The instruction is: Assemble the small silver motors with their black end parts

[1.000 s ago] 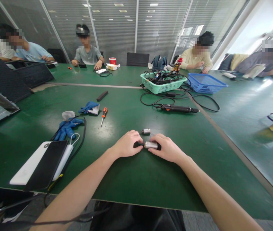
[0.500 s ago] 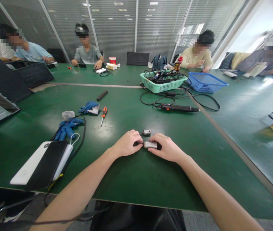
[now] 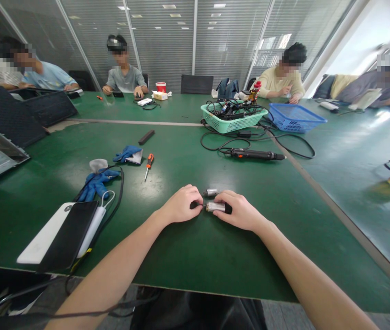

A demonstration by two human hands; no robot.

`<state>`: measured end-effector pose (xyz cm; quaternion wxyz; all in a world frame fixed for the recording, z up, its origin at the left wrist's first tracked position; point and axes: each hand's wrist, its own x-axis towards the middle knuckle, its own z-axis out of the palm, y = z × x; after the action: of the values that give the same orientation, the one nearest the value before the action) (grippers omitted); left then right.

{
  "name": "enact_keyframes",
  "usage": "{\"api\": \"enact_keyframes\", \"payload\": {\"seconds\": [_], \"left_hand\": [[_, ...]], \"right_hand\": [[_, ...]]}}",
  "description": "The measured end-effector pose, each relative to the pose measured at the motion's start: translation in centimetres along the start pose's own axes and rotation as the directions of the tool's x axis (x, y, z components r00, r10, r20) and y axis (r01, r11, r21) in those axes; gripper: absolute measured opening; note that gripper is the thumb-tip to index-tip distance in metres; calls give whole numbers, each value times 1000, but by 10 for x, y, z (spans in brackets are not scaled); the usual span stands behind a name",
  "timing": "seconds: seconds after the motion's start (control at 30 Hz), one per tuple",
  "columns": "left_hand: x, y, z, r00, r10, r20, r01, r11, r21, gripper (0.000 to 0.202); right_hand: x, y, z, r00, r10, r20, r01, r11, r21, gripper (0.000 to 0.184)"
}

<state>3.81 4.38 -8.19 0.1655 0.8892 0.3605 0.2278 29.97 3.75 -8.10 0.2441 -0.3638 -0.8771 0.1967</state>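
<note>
The right hand is clamped on a silver motor-like cylinder, index finger over the top and thumb along the near side, low over the green tabletop. The cylinder's long axis runs nearly left to right, tipped only slightly, so one end points straight at the left hand and the other, which looks dark, goes back into the right palm. That line between the two hands is the relation that matters — the left fingertips are at the cylinder's left end, almost on its axis, while the right hand has the body of it and is clearly the nearer

The left hand is curled, thumb and index drawn close together; a dark patch shows inside the curl, but whether it is a small part being pinched or only shadow I cannot tell. A smaller silver cylinder lies just beyond the held one, roughly parallel to it, on the side away from the person, and neither hand is seen gripping it

Farther off, an orange-handled screwdriver lies beyond the left hand, and a black corded electric screwdriver lies beyond the right, well apart from both hands
</note>
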Motion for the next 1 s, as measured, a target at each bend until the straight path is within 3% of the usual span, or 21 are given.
{"api": "enact_keyframes", "payload": {"seconds": [0.27, 1.0], "left_hand": [[-2, -5, -6, 1000, -12, -17, 12, 1000, 10, 5], [-6, -2, -8, 998, -12, 64, 10, 1000, 24, 5]], "right_hand": [[0, 1, -2, 1000, -14, -2, 14, 1000, -16, 22], [-2, 0, -8, 997, 30, 78, -29, 1000, -10, 26]]}}
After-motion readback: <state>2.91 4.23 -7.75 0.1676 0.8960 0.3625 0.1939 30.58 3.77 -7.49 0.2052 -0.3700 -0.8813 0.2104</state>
